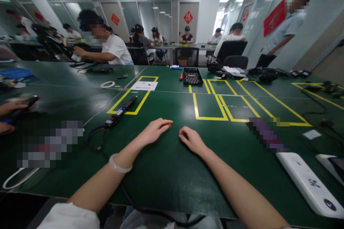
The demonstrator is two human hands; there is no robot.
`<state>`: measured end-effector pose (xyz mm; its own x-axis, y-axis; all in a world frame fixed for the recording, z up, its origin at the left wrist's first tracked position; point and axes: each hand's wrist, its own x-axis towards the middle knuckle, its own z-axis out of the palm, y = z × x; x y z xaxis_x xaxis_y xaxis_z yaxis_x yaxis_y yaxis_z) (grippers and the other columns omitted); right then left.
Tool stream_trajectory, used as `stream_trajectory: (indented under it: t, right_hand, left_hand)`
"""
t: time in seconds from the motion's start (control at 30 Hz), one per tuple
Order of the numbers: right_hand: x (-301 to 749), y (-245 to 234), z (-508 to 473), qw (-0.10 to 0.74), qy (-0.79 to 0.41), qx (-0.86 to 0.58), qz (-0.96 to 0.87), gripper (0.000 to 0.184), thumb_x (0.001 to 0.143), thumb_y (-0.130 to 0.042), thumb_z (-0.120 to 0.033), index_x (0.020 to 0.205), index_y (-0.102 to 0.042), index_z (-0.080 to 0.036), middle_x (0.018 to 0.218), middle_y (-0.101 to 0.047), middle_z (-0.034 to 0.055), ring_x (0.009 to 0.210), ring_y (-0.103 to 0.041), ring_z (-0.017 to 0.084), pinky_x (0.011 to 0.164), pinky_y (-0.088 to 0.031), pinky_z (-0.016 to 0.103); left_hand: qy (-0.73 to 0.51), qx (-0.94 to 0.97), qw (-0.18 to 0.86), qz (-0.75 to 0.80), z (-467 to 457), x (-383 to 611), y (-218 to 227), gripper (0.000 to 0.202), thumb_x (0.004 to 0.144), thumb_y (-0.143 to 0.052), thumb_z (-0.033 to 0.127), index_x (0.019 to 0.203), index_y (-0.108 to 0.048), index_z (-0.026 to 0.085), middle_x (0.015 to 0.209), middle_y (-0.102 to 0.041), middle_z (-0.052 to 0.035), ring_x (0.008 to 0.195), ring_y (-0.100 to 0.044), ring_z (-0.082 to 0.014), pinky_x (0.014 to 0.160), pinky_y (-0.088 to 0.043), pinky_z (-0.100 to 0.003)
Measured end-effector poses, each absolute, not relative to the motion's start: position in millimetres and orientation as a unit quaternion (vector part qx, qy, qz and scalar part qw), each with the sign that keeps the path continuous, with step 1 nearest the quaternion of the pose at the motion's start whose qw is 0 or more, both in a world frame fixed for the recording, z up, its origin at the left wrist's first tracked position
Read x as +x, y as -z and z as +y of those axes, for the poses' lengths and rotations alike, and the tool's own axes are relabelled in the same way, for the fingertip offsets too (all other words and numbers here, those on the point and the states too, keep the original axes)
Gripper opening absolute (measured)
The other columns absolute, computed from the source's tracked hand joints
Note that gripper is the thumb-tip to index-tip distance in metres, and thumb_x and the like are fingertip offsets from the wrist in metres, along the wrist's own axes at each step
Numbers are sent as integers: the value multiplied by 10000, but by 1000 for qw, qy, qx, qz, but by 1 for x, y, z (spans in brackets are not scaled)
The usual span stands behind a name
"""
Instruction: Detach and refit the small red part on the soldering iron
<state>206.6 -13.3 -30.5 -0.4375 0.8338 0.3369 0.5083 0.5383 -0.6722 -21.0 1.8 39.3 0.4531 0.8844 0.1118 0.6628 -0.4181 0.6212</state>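
My left hand (154,130) rests on the green table (166,171) with its fingers pinched on a tiny orange piece (169,125). A pale bangle sits on that wrist. My right hand (191,139) lies a little to the right, fingers curled down onto the table; what is under them, if anything, is hidden. The two hands are a short gap apart. A black electric screwdriver (122,110) with a cable lies to the left of my left hand, partly inside a yellow taped box.
Yellow tape outlines (212,105) mark the table ahead. A black tray (192,76) and a white sheet (144,85) sit farther back. White devices (309,182) lie at the right. Another person's hands (13,109) hold a dark object at the left; several people sit beyond.
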Motion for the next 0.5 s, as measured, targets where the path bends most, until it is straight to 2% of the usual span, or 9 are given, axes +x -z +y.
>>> stream_trajectory:
  t: [0.13,0.23,0.33,0.5]
  right_hand:
    - [207,32,-12,355,-308,-392,-791,361,863,-578,-191,1202,-458,-221,805,-587,-28,651,-536,122,632,-409,231]
    - [206,32,-13,350,-301,-360,-811,272,859,-583,-187,1123,-527,-220,857,-595,-10,689,-538,122,667,-418,237]
    - [204,32,-13,348,-297,-362,-812,130,872,-569,-196,1002,-569,-202,846,-600,-1,707,-536,128,659,-408,236]
    - [203,31,-12,369,-332,-387,-777,104,867,-592,-238,955,-578,-184,774,-585,-13,637,-504,113,604,-389,222]
  left_hand:
    - [-185,826,323,423,-3,1,-24,415,916,-452,342,1304,-548,226,969,-606,-40,865,-559,-163,789,-432,-284]
    - [-191,807,401,390,-4,4,-15,432,913,-473,340,1326,-498,213,895,-595,-14,787,-545,-140,732,-433,-264]
    - [-222,775,444,392,-6,5,-9,377,887,-526,347,1226,-528,181,908,-610,-26,815,-571,-141,739,-450,-263]
    - [-263,765,419,412,-9,6,-7,227,843,-592,332,1006,-555,179,934,-645,-36,851,-613,-147,767,-470,-263]
